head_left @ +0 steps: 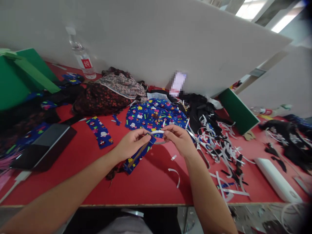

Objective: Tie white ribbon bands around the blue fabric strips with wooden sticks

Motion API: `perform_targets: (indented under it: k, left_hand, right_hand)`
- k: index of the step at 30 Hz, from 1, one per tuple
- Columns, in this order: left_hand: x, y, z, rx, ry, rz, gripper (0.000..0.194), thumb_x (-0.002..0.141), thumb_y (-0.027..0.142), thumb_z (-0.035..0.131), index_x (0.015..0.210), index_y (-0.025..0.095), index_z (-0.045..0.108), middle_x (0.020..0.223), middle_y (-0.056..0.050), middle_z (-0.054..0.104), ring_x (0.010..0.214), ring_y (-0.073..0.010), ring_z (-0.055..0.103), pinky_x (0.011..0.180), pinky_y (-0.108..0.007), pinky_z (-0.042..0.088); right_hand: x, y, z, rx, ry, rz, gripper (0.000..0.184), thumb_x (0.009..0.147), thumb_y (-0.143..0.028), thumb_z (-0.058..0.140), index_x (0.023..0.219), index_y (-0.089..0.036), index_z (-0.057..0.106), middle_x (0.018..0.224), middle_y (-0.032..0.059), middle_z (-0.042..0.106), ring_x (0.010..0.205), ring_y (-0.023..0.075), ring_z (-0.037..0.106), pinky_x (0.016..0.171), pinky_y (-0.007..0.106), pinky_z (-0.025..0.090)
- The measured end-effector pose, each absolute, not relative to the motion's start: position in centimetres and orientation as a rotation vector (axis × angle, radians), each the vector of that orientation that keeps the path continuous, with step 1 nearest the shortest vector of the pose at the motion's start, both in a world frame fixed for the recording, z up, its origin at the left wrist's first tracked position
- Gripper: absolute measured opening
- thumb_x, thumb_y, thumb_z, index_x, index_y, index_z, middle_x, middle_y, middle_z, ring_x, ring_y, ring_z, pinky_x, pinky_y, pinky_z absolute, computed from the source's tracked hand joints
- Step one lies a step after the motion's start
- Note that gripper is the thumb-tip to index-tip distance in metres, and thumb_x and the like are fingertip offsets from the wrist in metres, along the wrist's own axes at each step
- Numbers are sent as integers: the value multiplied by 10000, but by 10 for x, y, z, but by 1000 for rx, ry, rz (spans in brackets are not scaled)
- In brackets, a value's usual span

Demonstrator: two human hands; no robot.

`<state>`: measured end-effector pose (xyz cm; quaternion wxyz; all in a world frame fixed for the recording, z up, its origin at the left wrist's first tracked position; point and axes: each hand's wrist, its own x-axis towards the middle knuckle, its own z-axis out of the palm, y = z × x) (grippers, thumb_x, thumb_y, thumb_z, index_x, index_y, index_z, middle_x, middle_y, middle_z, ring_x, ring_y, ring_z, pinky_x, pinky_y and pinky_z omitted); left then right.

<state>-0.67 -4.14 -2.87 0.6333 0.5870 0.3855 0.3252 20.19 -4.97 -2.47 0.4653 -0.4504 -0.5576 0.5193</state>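
A narrow white strip (157, 132), slightly bowed, stretches between my two hands at the middle of the table. My left hand (133, 143) pinches one end of it, thumb against fingers. From that same hand a blue printed fabric strip (139, 158) hangs slantwise towards me. My right hand (177, 138) has its fingertips closed on the strip's other end. Just beyond my hands lies a blue cartoon-print cloth (146, 113). Metal scissors (199, 147) rest beside my right hand. Another blue printed piece (100, 133) lies flat to the left.
White and black scraps (226, 156) are heaped at the right, by a white oblong device (278, 180). Dark floral cloth (102, 97) is piled at the back left, near a water bottle (85, 63). A black device (45, 148) with a cable lies left on the red table (97, 182).
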Motion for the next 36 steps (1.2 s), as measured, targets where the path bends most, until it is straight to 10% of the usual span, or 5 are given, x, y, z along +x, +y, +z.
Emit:
perform_targets:
  k: [36]
  left_hand:
    - [2, -63, -16, 1996, 1080, 856, 225, 925, 187, 278, 833, 186, 484, 859, -48, 489, 792, -174, 472, 737, -322, 405]
  right_hand:
    - [148, -78, 3, -1444, -1649, 823, 74, 829, -251, 563, 782, -200, 586, 727, -18, 598, 597, 99, 509, 544, 217, 394]
